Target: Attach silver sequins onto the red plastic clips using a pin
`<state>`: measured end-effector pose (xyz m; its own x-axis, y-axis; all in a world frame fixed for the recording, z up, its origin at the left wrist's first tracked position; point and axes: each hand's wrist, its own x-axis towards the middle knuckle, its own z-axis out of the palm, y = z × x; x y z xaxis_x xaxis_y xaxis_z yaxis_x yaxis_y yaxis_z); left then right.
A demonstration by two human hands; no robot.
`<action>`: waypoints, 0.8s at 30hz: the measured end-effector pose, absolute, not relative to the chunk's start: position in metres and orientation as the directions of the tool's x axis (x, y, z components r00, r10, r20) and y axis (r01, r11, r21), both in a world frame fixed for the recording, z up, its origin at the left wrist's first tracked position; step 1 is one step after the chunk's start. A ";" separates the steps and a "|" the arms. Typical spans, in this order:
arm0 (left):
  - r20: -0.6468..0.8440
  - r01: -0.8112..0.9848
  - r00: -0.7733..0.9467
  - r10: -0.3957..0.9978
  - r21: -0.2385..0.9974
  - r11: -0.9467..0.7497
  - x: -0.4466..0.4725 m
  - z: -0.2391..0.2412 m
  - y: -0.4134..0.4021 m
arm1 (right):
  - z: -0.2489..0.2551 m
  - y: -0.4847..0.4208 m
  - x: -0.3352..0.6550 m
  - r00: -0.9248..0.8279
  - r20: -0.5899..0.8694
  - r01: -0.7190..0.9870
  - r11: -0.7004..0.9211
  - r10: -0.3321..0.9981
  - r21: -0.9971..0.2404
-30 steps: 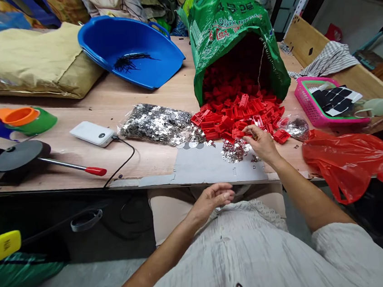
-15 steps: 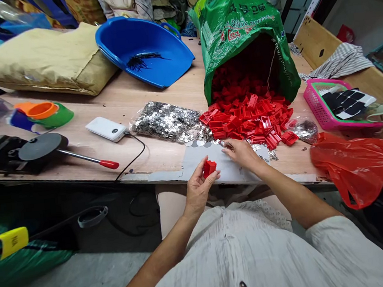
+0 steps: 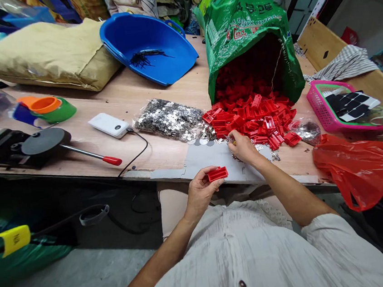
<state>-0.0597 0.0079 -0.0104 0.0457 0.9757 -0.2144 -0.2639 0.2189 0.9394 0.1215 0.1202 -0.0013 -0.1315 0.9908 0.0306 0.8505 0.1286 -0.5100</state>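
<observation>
My left hand (image 3: 201,189) grips a small red plastic box (image 3: 218,174) just over the table's front edge. The box is turned so its hollow, compartment-like side faces up. My right hand (image 3: 242,148) is closed in a pinch beside the pile of red plastic boxes (image 3: 243,117). Something small and pale sticks out at its fingertips, too small to name. Under and around that hand lie loose shiny metal discs (image 3: 261,147) on a grey sheet (image 3: 200,158). A clear bag of silvery metal discs (image 3: 170,119) lies to the left of the pile.
A green woven sack (image 3: 248,28) lies with its mouth toward me, red boxes spilling out. Further left are a blue basin (image 3: 169,66), a white power bank (image 3: 109,125) and a red-tipped lever press (image 3: 46,143). A pink basket (image 3: 328,108) and red plastic bag (image 3: 361,166) are right.
My left hand has turned the red box so its hollow side shows, and shifted it slightly right and down. The right hand has moved slightly right, its fingers pinched with a small pale thing showing.
</observation>
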 end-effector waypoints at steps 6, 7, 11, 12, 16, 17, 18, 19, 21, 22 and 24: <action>-0.161 -0.203 -0.003 0.987 0.966 0.157 -0.055 -0.012 0.008 | -0.002 0.083 0.142 -0.205 -0.050 0.275 0.009 0.977 -0.961; -0.142 -0.174 -0.003 0.990 0.975 0.139 -0.054 -0.010 0.008 | -0.002 0.075 0.145 -0.201 -0.055 0.222 -0.009 0.978 -0.975; -0.064 -0.090 -0.003 0.998 0.994 0.063 -0.050 -0.002 0.009 | 0.003 0.048 0.151 -0.177 -0.029 0.213 0.010 0.984 -0.977; -0.045 -0.066 -0.006 0.999 0.997 0.045 -0.049 0.000 0.008 | 0.004 0.042 0.151 -0.166 -0.007 0.250 0.036 0.986 -0.968; 0.030 0.057 0.002 1.000 0.998 -0.030 -0.044 0.005 0.006 | 0.008 0.023 0.149 -0.130 0.142 0.431 0.185 0.981 -0.883; 0.045 0.084 0.012 0.999 0.995 -0.046 -0.042 0.006 0.005 | 0.009 0.020 0.148 -0.133 0.181 0.462 0.222 0.974 -0.859; 0.055 0.105 0.020 0.998 0.993 -0.057 -0.041 0.006 0.004 | 0.010 0.017 0.147 -0.145 0.220 0.483 0.262 0.965 -0.835; 0.062 0.116 0.025 0.998 0.991 -0.065 -0.040 0.007 0.004 | 0.010 0.016 0.146 -0.166 0.258 0.497 0.307 0.952 -0.812; 0.072 0.114 0.021 0.997 0.991 -0.073 -0.038 0.008 0.003 | 0.011 0.013 0.146 -0.228 0.333 0.505 0.403 0.915 -0.763; 0.079 0.114 0.018 0.997 0.990 -0.080 -0.038 0.008 0.003 | 0.011 0.013 0.146 -0.263 0.367 0.501 0.452 0.892 -0.738; 0.109 0.137 0.026 0.994 0.984 -0.111 -0.037 0.009 0.002 | 0.011 0.013 0.147 -0.318 0.417 0.496 0.524 0.851 -0.692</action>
<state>-0.0375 0.0024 0.0091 0.0257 0.9938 0.1085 0.1370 -0.1110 0.9843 0.1470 0.0126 0.0111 -0.3183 0.8514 0.4168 0.4963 0.5243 -0.6919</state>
